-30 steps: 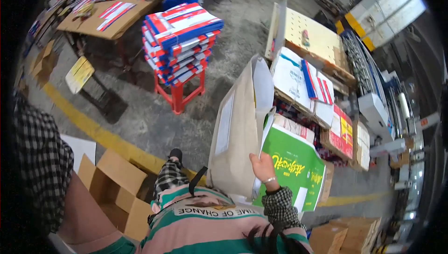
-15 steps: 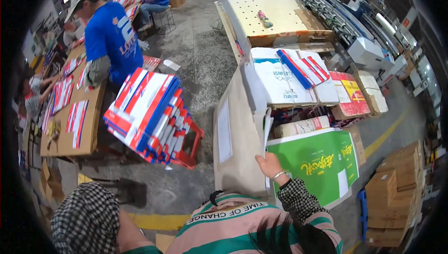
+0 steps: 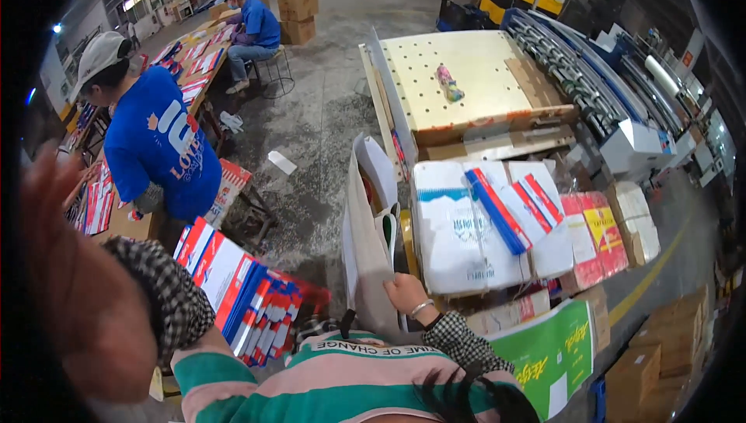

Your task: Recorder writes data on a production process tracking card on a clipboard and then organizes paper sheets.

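Blurred flesh-tone fills the left edge, where the left hand (image 3: pixel 74 283) is raised close to the lens, fingers spread and empty; right of the red-white-blue carton stack (image 3: pixel 245 299), the right hand (image 3: pixel 408 295) is clamped on the upright cardboard sheets (image 3: pixel 365 244), seemingly mid-lift, steadying needed before shifting them beside the white bundles (image 3: pixel 466 229).

Your 2 sleeves are black-and-white checked, over a top striped green, pink and white with a band of lettering. Your right hand (image 3: pixel 406 292) wears a thin pale bracelet.
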The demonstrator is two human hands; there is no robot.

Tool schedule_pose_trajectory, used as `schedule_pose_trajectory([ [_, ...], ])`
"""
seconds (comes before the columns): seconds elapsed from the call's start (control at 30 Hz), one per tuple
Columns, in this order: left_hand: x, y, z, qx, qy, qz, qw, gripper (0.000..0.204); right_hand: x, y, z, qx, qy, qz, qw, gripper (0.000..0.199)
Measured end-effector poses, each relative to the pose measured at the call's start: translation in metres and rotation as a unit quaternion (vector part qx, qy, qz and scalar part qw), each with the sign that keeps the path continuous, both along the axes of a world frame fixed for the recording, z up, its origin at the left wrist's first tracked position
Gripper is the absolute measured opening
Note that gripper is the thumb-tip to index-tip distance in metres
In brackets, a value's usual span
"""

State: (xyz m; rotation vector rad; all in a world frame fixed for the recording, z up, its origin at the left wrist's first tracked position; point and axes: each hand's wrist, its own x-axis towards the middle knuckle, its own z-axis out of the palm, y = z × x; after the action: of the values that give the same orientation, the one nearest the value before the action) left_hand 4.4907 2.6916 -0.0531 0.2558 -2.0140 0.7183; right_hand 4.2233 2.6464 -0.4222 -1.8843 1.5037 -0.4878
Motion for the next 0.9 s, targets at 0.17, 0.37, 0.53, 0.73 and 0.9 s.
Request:
schedule_pose_trajectory([
  [0.17, 0.021, -0.084, -0.039, 0.15, 0.164, 0.048, 0.974, 0.038, 0.01, -0.059, 0.01, 0.031, -0.025, -0.017, 0.999, 0.037],
  [0.37, 0.082, -0.184, -0.08, 0.21, 0.259, 0.148, 0.931, 0.031, 0.033, -0.166, -0.02, 0.027, 0.04, 0.015, 0.999, 0.036],
  [0.53, 0.167, -0.249, -0.107, 0.26, 0.38, 0.219, 0.86, 0.027, 0.088, -0.278, -0.023, 0.029, 0.094, 0.066, 0.993, 0.032],
  [0.73, 0.243, -0.38, -0.174, 0.397, 0.53, 0.202, 0.721, 0.023, 0.133, -0.45, -0.009, 0.04, 0.13, -0.002, 0.991, 0.036],
  [0.9, 0.258, -0.471, -0.272, 0.547, 0.524, 0.206, 0.62, 0.018, 0.19, -0.58, -0.012, 0.045, 0.059, -0.015, 0.997, 0.035],
])
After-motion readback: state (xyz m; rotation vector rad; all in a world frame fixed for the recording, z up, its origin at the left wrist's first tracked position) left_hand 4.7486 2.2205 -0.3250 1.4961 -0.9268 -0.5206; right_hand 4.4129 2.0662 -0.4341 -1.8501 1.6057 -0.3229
